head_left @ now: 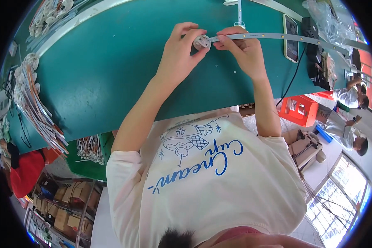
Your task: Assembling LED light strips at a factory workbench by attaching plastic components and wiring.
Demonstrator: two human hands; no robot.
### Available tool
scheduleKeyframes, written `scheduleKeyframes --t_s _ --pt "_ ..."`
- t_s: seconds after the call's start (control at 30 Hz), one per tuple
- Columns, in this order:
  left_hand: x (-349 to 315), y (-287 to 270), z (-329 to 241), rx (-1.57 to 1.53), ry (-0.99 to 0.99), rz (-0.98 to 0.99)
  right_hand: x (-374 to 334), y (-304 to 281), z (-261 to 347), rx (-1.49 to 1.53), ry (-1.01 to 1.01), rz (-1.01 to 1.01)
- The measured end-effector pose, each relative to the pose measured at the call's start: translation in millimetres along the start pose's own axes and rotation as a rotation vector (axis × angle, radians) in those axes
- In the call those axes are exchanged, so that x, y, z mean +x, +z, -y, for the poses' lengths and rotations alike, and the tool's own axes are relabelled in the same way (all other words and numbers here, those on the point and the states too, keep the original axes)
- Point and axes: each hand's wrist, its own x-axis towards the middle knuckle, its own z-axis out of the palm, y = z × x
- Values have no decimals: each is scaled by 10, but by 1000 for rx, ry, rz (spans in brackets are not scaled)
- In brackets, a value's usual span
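Observation:
Over the far part of the green table, my left hand is closed, thumb and fingers gripping a small round white plastic end piece. A narrow LED strip runs from that piece to the right, its small yellowish chips facing up. My right hand pinches the strip close to the round piece, thumb against fingers. Just beyond my right fingers lies another strip with a white end fitting, partly hidden by the hand.
A phone, a black device and clear plastic bags sit at the right. Bundled strips with white ends lie along the left edge. A green bin and a red-orange stool stand below. Other people are farther off.

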Motion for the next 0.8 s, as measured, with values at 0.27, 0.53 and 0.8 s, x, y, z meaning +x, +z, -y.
scheduleKeyframes --t_s 0.27,0.53,0.8 --pt "3 0 2 -15 -18 68 124 15 22 -59 3 97" --pt "5 -9 2 -52 -19 80 144 -95 72 -39 2 153" --pt "8 -65 3 -18 27 293 124 -233 154 -99 -39 180"
